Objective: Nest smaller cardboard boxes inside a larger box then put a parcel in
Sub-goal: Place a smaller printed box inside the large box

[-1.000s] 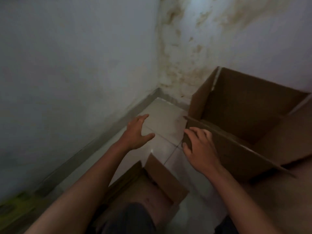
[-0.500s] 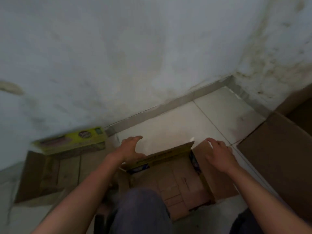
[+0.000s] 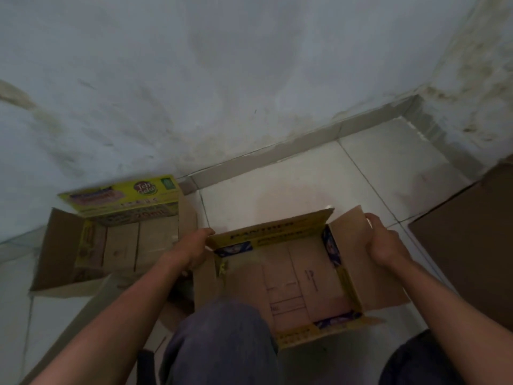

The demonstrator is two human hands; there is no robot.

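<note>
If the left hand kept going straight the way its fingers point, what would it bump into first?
Probably bare floor beyond the box flap it grips, then the wall; depth is unclear. The left hand points up-right.

Dim, flat indoor light with a cool blue-grey cast; no clear source in view. Faint sheen on the pale glossy floor tiles point(image 3: 291, 187) just past the open brown cardboard box with yellow printed flaps point(image 3: 299, 276); no hard glare. Shadows soft, darkest at the bottom corners. Motion smear throughout: print on the yellow-green printed carton flap point(image 3: 122, 197) at left is barely legible, and the stained whitish plaster wall point(image 3: 222, 79) is streaky. Wide-angle bend shows in the grey skirting strip point(image 3: 319, 140). Noisy, low contrast.
</note>
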